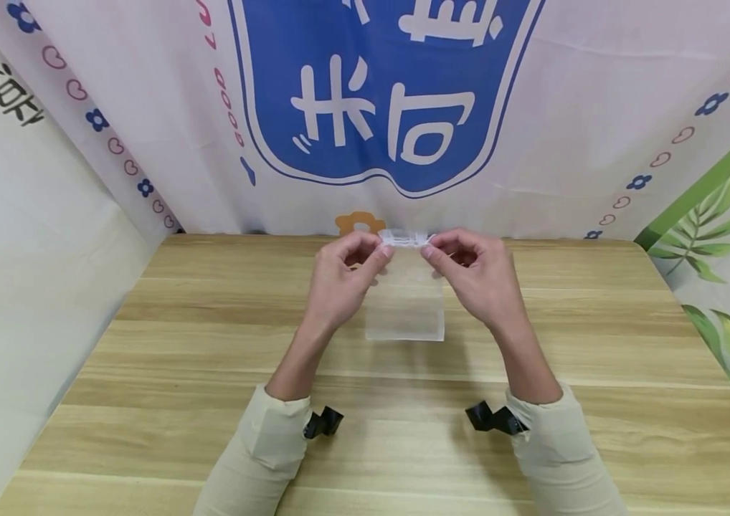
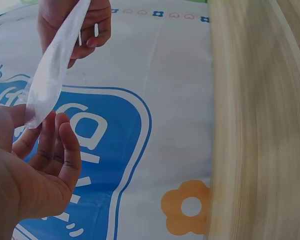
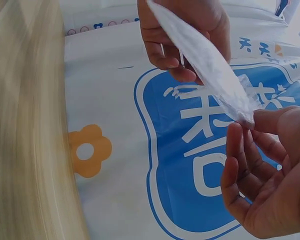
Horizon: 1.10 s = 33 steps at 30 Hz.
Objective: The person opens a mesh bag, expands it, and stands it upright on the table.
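Observation:
A small see-through white mesh bag hangs between both hands above the wooden table, its top edge gathered and wrinkled and its flat rectangular body hanging toward me. My left hand pinches the top left corner between thumb and fingertips. The opposite top corner is pinched the same way by my right hand. In the left wrist view the bag appears nearly edge-on, and thin white strips show by the far hand's fingers. Fine mesh texture is visible on the bag in the right wrist view.
The wooden table runs back to a white curtain with a blue printed sign and an orange flower. Leaf-patterned cloth hangs at the right. A black strap piece sticks out at the left cuff, another at the right.

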Motion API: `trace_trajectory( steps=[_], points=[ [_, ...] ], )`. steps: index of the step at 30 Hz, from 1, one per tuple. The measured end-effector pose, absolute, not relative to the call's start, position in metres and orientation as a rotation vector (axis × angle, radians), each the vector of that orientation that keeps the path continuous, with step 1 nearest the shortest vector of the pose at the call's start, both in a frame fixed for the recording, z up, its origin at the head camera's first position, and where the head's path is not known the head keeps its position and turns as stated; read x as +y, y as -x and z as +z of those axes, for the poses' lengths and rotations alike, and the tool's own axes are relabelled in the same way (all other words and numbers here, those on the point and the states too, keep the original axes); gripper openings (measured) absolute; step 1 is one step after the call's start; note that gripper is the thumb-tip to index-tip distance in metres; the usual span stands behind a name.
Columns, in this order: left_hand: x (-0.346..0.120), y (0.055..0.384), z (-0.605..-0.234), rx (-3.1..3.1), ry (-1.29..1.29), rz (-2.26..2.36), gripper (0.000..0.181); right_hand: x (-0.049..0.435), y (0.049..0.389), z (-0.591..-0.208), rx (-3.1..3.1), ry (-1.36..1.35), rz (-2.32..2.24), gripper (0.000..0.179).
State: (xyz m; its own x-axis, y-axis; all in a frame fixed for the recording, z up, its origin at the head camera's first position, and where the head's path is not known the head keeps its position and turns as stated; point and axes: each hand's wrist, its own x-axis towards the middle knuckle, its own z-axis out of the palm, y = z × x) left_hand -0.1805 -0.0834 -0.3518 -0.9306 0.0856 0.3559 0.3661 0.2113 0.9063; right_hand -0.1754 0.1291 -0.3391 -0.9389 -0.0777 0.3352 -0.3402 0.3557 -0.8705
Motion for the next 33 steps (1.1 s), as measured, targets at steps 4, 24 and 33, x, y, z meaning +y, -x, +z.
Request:
trace_trajectory(
  steps=[4,24,33],
  points=[
    [-0.0847,0.1806,-0.3517,-2.245,0.426,-1.793,0.014,0.1295,0.1755,-0.3379,-2.352,-0.381,1.649,0.019],
    [-0.0877,0.1822,-0.3486,-2.155,0.618,-1.337,0.033,0.1296,0.1763,-0.339,-2.417,-0.395,1.654,0.02],
    [-0.087,0.1825,-0.3499,-2.167,0.621,-1.337,0.026,0.1307,0.1748,-0.336,-2.32,-0.363,1.601,0.029]
  ],
)
